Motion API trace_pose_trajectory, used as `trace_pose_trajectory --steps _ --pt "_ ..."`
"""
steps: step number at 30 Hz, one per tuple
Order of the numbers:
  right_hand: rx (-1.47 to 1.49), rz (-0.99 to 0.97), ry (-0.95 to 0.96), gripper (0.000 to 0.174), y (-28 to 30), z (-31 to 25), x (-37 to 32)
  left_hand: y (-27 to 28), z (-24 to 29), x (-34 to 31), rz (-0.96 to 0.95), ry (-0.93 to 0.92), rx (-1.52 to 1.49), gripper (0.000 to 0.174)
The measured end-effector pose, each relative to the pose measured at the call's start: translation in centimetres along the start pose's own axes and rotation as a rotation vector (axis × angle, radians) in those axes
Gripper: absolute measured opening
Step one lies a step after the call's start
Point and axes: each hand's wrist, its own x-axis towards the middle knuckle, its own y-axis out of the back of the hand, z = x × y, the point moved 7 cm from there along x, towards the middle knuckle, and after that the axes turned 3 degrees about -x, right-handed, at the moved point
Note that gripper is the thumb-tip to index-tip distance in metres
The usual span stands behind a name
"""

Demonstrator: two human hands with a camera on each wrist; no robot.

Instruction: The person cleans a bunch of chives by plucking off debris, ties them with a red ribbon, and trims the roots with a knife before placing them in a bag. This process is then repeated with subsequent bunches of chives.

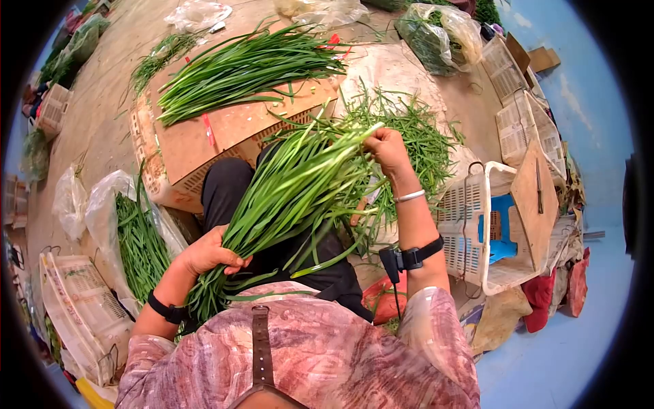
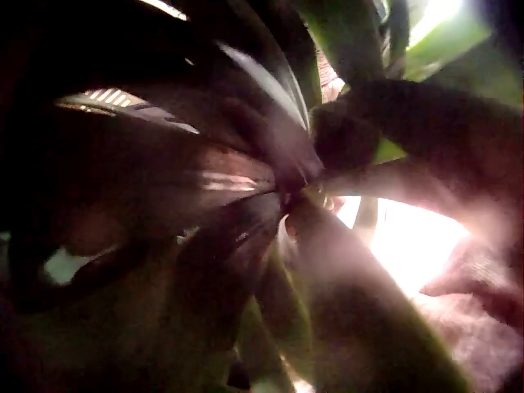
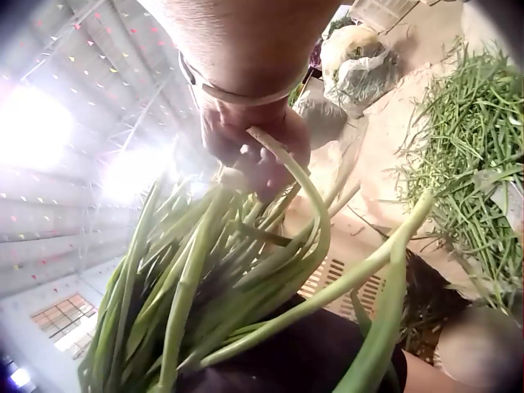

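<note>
A long bundle of garlic chives (image 1: 293, 180) lies slantwise over the person's lap. My left hand (image 1: 211, 252) grips it near the leafy end, thumb across the top. At the pale stem end, my right hand (image 1: 390, 150) pinches stalks with curled fingers. The right wrist view shows these fingers (image 3: 266, 164) at the pale stems, with a few loose stalks (image 3: 327, 303) sticking out to the side. Dark, blurred leaves fill the left wrist view and hide the left hand.
Ahead, a pile of chives (image 1: 252, 68) rests on a board (image 1: 184, 150) over a crate. Loose trimmings (image 1: 415, 150) heap at the right on a pale sheet. More chives (image 1: 139, 238) sit in a plastic bag at left. A white crate (image 1: 466, 225) stands at right.
</note>
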Motion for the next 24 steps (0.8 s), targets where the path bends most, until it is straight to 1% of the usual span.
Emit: trace_pose_trajectory --steps 1,2,4,5,6,8,9,10,12,13,14,15,16,18,19,20,21,22,23,24 --pt "-0.004 0.131 -0.031 0.011 0.8 0.2 -0.1 -0.1 0.0 0.1 -0.001 -0.003 0.000 0.038" --pt "-0.006 0.130 -0.028 0.011 1.2 0.4 0.3 -0.2 0.0 0.1 -0.010 -0.014 0.040 0.037" --pt "0.074 0.488 -0.067 0.015 5.5 2.1 0.8 -0.3 -0.1 0.0 -0.019 -0.020 0.081 0.037" --pt "0.304 0.526 -0.093 0.019 6.2 2.7 0.8 -0.2 -0.2 -0.2 -0.008 -0.018 0.107 0.036" --pt "0.304 0.466 -0.063 0.023 6.7 2.5 0.8 -0.1 -0.2 -0.2 0.002 -0.018 0.131 0.036" --pt "0.337 0.190 -0.056 0.027 4.3 -1.2 -0.7 -0.5 0.3 -0.2 0.022 -0.029 0.167 0.036" --pt "0.207 -0.023 -0.067 0.033 2.8 -2.3 -1.4 -0.6 0.4 -0.3 0.042 -0.027 0.203 0.037" --pt "0.195 -0.249 -0.133 0.036 1.4 -2.1 -1.6 -0.7 0.5 -0.4 0.038 -0.024 0.204 0.037" --pt "-0.014 -0.375 -0.013 0.033 0.4 -2.8 -1.9 -0.5 1.0 -0.6 0.074 -0.037 0.306 0.042" --pt "0.065 -0.416 0.022 0.034 0.0 -2.9 -2.2 -0.6 1.4 -0.8 0.061 -0.013 0.356 0.046" --pt "0.141 -0.460 0.058 0.035 -0.3 -2.8 -2.2 -0.9 2.0 -1.1 0.062 -0.019 0.357 0.046" --pt "0.032 -0.432 0.135 0.031 -0.2 -2.6 -1.9 -1.1 3.2 -1.6 0.091 -0.063 0.434 0.047" --pt "0.030 -0.433 0.137 0.031 -0.1 -3.0 -2.2 -1.3 4.3 -2.1 0.120 -0.104 0.510 0.048" --pt "0.241 -0.285 0.238 0.022 1.4 -5.6 -3.1 -1.5 6.2 -3.3 0.128 -0.134 0.502 0.047" --pt "0.448 -0.308 0.284 0.015 1.8 -6.9 -3.7 -1.5 7.4 -3.6 0.163 -0.192 0.634 0.047" --pt "0.505 -0.223 0.271 0.010 2.7 -6.9 -3.4 -1.3 8.1 -4.0 0.196 -0.248 0.767 0.047" --pt "0.611 -0.196 0.299 0.009 3.5 -6.2 -2.9 0.0 7.8 -3.7 0.222 -0.295 0.789 0.047" --pt "0.716 -0.170 0.331 0.008 4.4 -5.0 -2.0 0.4 7.0 -3.0 0.222 -0.298 0.794 0.047" --pt "0.761 -0.033 0.235 0.009 5.5 -3.0 -1.1 0.9 6.3 -2.6 0.255 -0.368 0.783 0.044" --pt "0.759 -0.034 0.232 0.009 6.4 -1.8 -0.9 1.1 5.6 -2.5 0.287 -0.434 0.765 0.042"
